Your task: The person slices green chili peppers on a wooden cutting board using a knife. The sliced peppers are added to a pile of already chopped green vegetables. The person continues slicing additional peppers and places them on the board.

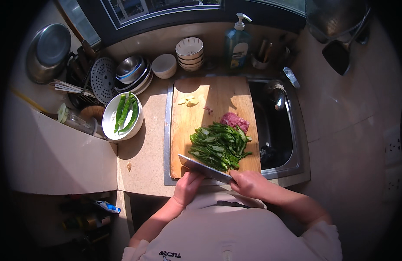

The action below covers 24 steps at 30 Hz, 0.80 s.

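Note:
My right hand [248, 183] grips the handle end of a kitchen cleaver [206, 168], whose blade slants across the near edge of a wooden cutting board [184, 130]. My left hand [189, 186] is on the near side of the blade, at the board's front edge; its fingertips are hidden, and whether they touch the blade is unclear. Just beyond the cleaver lies a heap of sliced green peppers [219, 145]. Chopped raw meat [234, 122] sits against the heap's far right side. Pale yellow slices, perhaps ginger [188, 101], lie at the board's far left.
The board spans part of a metal sink [276, 140] with a faucet [280, 99] at right. Whole green peppers [126, 112] rest in a white bowl [139, 125] on the left counter. Stacked bowls [190, 53] and a pump bottle [237, 45] line the back.

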{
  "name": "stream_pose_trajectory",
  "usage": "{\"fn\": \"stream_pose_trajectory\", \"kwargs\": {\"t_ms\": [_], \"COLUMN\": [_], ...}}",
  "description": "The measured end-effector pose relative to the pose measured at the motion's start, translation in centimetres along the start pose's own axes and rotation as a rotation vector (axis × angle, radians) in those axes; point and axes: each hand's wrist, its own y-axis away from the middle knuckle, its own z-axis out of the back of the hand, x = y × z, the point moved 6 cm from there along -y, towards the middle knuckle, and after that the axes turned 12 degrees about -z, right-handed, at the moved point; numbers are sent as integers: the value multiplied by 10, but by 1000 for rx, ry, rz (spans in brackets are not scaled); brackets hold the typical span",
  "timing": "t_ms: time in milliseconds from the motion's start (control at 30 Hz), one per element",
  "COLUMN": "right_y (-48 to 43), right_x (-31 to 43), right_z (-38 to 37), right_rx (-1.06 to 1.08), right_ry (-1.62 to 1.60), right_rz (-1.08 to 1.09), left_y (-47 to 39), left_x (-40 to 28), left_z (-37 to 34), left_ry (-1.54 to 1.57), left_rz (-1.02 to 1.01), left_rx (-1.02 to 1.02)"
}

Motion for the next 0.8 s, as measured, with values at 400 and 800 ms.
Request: {"fn": "stream_pose_trajectory", "kwargs": {"t_ms": [400, 800], "right_y": [31, 43], "right_x": [-24, -44], "right_z": [48, 60], "right_rx": [-343, -564], "right_ry": [-25, -199], "right_rz": [8, -30], "left_y": [-32, -64], "left_x": [18, -52], "left_z": [-14, -66], "left_ry": [-18, 334], "left_rz": [-14, -504], "left_rx": [56, 332]}}
